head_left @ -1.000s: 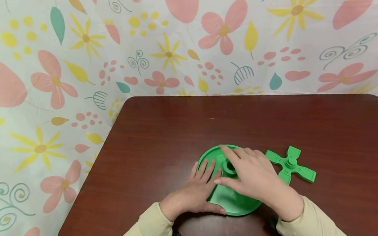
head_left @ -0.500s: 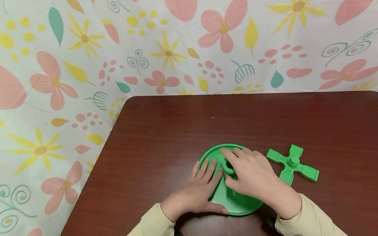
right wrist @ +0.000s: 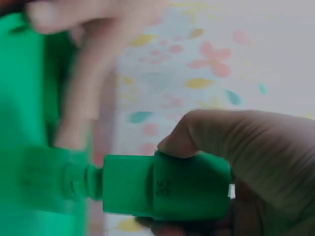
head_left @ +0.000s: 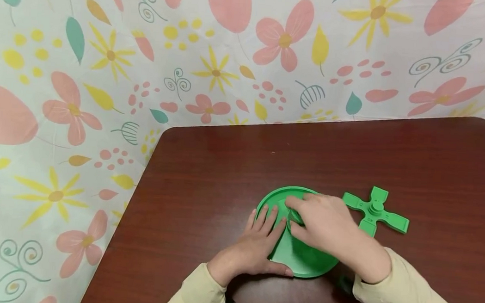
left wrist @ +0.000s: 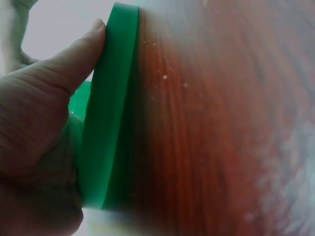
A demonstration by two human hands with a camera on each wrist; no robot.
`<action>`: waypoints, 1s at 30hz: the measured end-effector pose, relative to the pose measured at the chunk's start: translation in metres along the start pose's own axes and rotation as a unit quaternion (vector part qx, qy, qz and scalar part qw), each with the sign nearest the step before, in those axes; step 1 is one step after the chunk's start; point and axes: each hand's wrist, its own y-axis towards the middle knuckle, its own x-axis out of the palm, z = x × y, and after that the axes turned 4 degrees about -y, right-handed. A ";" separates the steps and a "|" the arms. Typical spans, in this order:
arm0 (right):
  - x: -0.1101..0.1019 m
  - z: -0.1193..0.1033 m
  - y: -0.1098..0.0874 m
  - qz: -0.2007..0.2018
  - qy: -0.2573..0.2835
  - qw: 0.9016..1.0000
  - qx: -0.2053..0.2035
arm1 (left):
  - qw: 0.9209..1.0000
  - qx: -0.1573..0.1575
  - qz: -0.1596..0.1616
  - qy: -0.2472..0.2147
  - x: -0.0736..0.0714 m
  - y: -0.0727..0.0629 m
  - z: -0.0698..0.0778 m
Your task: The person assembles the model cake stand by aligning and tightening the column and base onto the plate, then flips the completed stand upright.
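A round green dish with a raised rim (head_left: 302, 264) lies on the table in the head view. Flat across its left part rests my left hand (head_left: 253, 245), fingers spread and straight, thumb along the near edge. In the left wrist view that thumb touches the dish's side wall (left wrist: 110, 108). At the dish's middle my right hand (head_left: 325, 221) grips an upright green cylinder marked 35 (right wrist: 189, 189) between thumb and fingers. A narrower ridged neck (right wrist: 81, 181) shows between the cylinder and the dish in the right wrist view. From above, the hand covers most of the cylinder.
Right of the dish lies a green cross-shaped piece (head_left: 375, 210) with a central peg and numbers on its arms. The brown table (head_left: 224, 169) meets a flower-patterned cloth (head_left: 240, 54) at its back and left.
My right hand's fingers, spread wide around the cylinder a second ago, have drawn in and now grip it, covering its dark top opening. The left hand and the dish have stayed put.
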 end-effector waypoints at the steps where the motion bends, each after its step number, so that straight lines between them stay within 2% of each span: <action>1: -0.008 0.002 0.001 0.002 0.020 1.000 -0.003 | 1.000 0.001 -0.001 -0.003 -0.001 0.000 -0.001; 3: -0.025 0.007 0.001 0.010 0.060 0.998 0.005 | 1.000 0.001 0.000 -0.007 -0.001 0.001 -0.002; 7: -0.051 0.028 -0.010 -0.003 0.105 0.993 0.056 | 1.000 0.002 0.008 -0.003 0.001 0.000 -0.003; 10: -0.053 0.052 -0.032 -0.043 0.122 0.986 0.104 | 1.000 0.000 0.014 0.001 0.002 -0.002 -0.004; 13: -0.043 0.081 -0.059 -0.085 0.154 0.977 0.122 | 1.000 -0.001 0.017 0.003 0.000 -0.006 -0.003; 17: -0.024 0.113 -0.091 -0.123 0.208 0.966 0.089 | 1.000 0.000 0.017 0.010 -0.003 -0.010 -0.001; 21: -0.008 0.127 -0.111 -0.156 0.253 0.954 0.030 | 1.000 0.004 0.021 0.013 -0.003 -0.014 -0.002; 25: 0.001 0.129 -0.118 -0.189 0.257 0.948 -0.017 | 0.999 0.005 0.037 0.020 -0.001 -0.015 -0.004; 30: 0.006 0.128 -0.117 -0.210 0.247 0.946 -0.019 | 0.998 -0.002 0.053 0.028 -0.001 -0.015 -0.009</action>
